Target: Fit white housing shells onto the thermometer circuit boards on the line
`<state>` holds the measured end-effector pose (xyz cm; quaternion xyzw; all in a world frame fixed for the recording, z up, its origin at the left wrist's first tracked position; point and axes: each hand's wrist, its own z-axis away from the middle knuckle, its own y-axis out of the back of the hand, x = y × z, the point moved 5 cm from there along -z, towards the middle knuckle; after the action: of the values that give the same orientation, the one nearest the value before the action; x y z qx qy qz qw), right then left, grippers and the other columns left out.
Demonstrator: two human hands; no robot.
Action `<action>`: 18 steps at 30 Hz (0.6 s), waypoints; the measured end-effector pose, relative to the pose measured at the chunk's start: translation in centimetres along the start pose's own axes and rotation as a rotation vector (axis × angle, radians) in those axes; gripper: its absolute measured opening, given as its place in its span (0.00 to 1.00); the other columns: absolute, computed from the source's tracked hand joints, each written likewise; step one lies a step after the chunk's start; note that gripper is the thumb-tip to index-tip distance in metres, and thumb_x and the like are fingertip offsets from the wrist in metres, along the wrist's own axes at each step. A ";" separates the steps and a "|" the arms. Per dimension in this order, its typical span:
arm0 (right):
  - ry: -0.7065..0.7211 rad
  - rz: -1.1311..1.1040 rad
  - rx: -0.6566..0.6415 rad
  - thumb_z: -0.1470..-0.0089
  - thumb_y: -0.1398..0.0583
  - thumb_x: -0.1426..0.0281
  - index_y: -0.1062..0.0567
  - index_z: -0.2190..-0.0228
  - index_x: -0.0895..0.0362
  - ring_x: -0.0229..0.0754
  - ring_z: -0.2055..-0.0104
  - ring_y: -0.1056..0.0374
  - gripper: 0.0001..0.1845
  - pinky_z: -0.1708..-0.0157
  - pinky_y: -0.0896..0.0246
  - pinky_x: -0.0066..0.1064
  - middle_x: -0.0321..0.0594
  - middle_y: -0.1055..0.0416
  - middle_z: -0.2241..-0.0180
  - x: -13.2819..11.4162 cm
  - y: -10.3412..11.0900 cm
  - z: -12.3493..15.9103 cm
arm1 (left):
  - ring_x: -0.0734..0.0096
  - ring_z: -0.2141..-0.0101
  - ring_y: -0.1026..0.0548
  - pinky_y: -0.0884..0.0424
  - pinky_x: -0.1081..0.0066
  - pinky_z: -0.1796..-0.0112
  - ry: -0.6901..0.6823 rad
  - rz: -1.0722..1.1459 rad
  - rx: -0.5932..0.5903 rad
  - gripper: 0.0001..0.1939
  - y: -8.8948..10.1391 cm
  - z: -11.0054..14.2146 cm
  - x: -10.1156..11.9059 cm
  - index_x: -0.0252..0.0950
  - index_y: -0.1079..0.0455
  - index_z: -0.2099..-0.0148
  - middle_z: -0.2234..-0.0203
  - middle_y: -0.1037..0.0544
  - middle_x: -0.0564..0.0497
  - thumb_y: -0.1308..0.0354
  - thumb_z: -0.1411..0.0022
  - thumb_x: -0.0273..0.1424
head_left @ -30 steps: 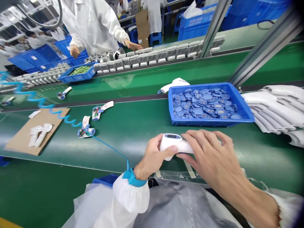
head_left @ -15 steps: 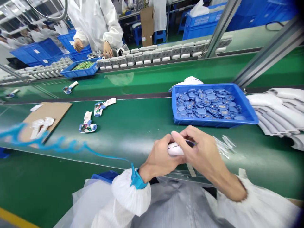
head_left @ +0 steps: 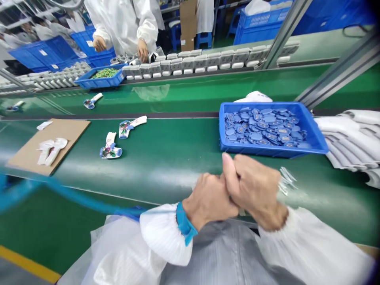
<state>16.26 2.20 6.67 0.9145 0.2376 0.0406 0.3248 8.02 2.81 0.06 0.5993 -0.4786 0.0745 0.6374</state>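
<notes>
My left hand [head_left: 209,198] and my right hand [head_left: 257,186] are pressed together above the front edge of the green bench. Both are closed, fingers curled, with the right thumb pointing up beside the left knuckles. Half a second ago a white plastic housing showed between them; the fingers now hide nearly all of it. Just beyond is a blue bin [head_left: 274,151] of flat blue plastic parts [head_left: 265,126]. Some clear thin strips [head_left: 286,180] lie right of my right hand. A blue wrist strap [head_left: 184,223] with a coiled cord is on my left wrist.
Two open white handle-shaped units [head_left: 111,150] with wiring lie at left, near a cardboard sheet [head_left: 71,138] bearing white shells [head_left: 52,150]. White curved shells [head_left: 350,132] are stacked at right. A metal post [head_left: 341,67] rises behind the bin. A co-worker [head_left: 121,27] stands across the line.
My hands have closed together over the white housing, covering it. The right hand has turned into a fist, thumb up. The blue cord has swung lower, and the view has shifted slightly.
</notes>
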 end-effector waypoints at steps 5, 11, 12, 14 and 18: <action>-0.137 -0.136 0.086 0.31 0.45 0.70 0.45 0.85 0.56 0.31 0.82 0.52 0.29 0.78 0.58 0.33 0.31 0.47 0.86 1.0 0.5 -0.3 | 0.55 0.69 0.22 0.34 0.64 0.68 0.027 0.085 0.025 0.13 1.3 -0.7 -0.1 0.35 0.27 0.55 0.68 0.19 0.43 0.40 0.44 0.28; -0.166 -0.074 -0.090 0.31 0.45 0.61 0.39 0.83 0.56 0.32 0.79 0.45 0.28 0.77 0.58 0.33 0.33 0.39 0.83 1.0 -0.7 0.3 | 0.53 0.67 0.21 0.32 0.62 0.66 0.017 0.120 0.001 0.12 0.9 -0.4 -0.6 0.33 0.27 0.54 0.65 0.18 0.41 0.42 0.41 0.29; -0.144 -0.078 -0.070 0.31 0.45 0.63 0.39 0.83 0.56 0.32 0.80 0.46 0.29 0.77 0.59 0.34 0.33 0.40 0.84 1.0 -0.8 0.3 | 0.50 0.68 0.21 0.32 0.61 0.66 0.024 0.055 0.021 0.14 0.8 -0.4 -0.7 0.32 0.27 0.54 0.66 0.19 0.40 0.41 0.43 0.28; -0.115 -0.118 -0.037 0.31 0.45 0.65 0.40 0.85 0.56 0.32 0.80 0.47 0.29 0.77 0.59 0.34 0.33 0.41 0.84 1.2 -1.0 0.2 | 0.48 0.68 0.21 0.32 0.59 0.66 0.040 -0.023 0.062 0.16 0.7 -0.6 -1.0 0.32 0.27 0.53 0.66 0.19 0.38 0.39 0.45 0.28; -0.213 -0.176 0.008 0.31 0.46 0.66 0.40 0.85 0.55 0.32 0.80 0.47 0.29 0.76 0.55 0.33 0.33 0.43 0.85 2.4 -0.8 0.2 | 0.55 0.64 0.20 0.31 0.63 0.64 0.039 0.198 0.010 0.11 0.8 -1.1 -1.4 0.36 0.28 0.54 0.62 0.17 0.43 0.38 0.39 0.32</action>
<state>18.10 3.71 5.84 0.8905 0.2815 -0.0863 0.3468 7.28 4.57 -0.12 0.5508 -0.5225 0.1512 0.6331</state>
